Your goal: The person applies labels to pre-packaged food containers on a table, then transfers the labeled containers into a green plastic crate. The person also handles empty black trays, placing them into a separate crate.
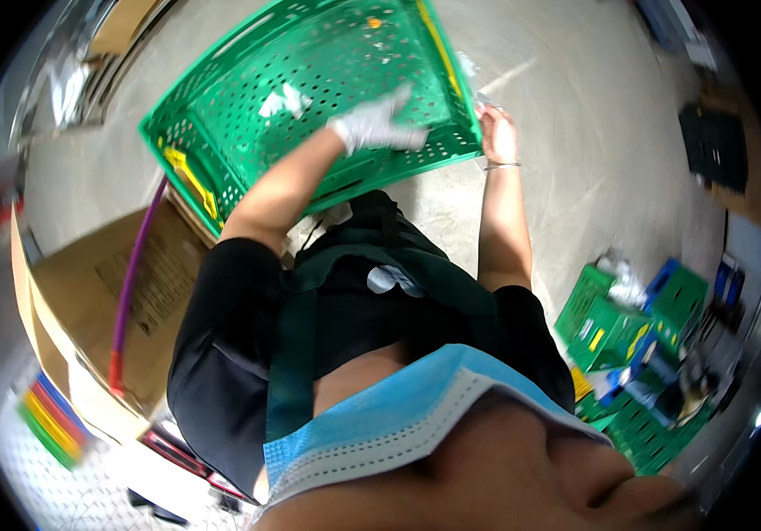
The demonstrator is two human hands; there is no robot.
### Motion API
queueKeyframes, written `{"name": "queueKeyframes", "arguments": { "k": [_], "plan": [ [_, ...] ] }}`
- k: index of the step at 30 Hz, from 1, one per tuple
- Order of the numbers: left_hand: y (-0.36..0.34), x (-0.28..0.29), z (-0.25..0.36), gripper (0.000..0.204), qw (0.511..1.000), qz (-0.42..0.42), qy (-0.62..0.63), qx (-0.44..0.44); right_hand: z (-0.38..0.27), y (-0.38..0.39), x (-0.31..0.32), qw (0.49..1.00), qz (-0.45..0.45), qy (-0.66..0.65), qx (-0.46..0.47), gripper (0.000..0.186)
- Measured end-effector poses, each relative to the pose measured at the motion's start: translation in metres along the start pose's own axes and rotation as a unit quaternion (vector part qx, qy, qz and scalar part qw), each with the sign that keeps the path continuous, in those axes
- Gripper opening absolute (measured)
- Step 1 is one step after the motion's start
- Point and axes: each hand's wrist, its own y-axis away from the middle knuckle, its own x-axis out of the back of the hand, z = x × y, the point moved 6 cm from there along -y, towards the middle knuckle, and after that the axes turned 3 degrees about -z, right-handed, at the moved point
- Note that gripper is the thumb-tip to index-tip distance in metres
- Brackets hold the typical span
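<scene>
A green plastic crate (pixel 247 88) with a perforated floor and yellow handles is in front of me, tilted. Inside it, my left hand (pixel 371 126) in a white glove has its fingers spread over the floor near the front wall, smeared by motion. White scraps (pixel 285 102) and a small orange bit (pixel 374 23) lie in the crate. At the crate's right front corner my right hand (pixel 498 134), with a thin bracelet at the wrist, is closed on the edge. Some clear, shiny film (pixel 484 100) shows beside its fingers; whether the hand holds that too is unclear.
An open cardboard box (pixel 154 265) stands at my left, with a purple and red strip (pixel 137 274) across it. Green and blue crates (pixel 615 332) with mixed items are at the right. A dark bin (pixel 713 146) stands farther right. Grey concrete floor (pixel 593 133) lies between.
</scene>
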Motion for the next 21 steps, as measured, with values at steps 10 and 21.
{"name": "queueKeyframes", "arguments": {
  "k": [10,21],
  "plan": [
    [0.217,-0.017,-0.154,0.012,0.854,0.31,-0.366,0.199,-0.019,-0.057,0.053,0.933,0.196,0.274,0.125,0.009],
    [0.198,-0.019,-0.11,0.012,0.852,0.435,-0.23,0.177,0.202,0.204,-0.453,0.735,-0.557,0.365,0.124,0.047]
  ]
}}
